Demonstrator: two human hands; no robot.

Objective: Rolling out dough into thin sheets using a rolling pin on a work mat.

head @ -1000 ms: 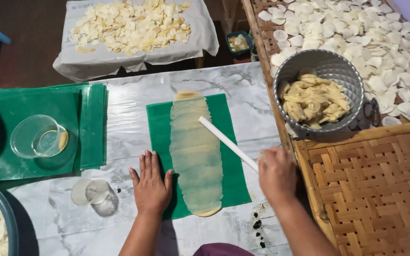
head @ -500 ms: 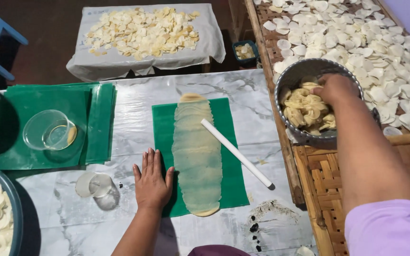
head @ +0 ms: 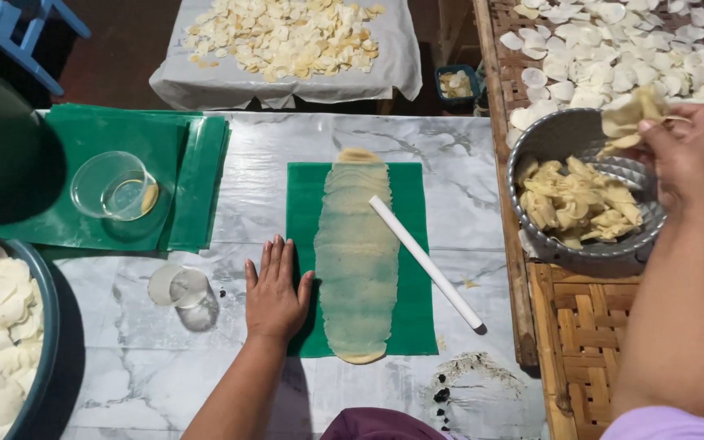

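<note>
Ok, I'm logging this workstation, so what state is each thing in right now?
Left hand: flat, palm down on the green sheet's edge.
Right hand: raised over the bowl, pinching pale slices.
Metal bowl: partly filled with yellowish slices.
Green sheet: spread flat on the marble.
Dough strip: rolled thin, lying lengthwise on the sheet.
White rod: lying slantwise, untouched.
Clear cup: upright, nearly empty.

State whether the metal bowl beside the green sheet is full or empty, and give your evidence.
Partly full: the metal bowl holds a heap of pale yellow slices, with bare inner wall showing above them.
</note>
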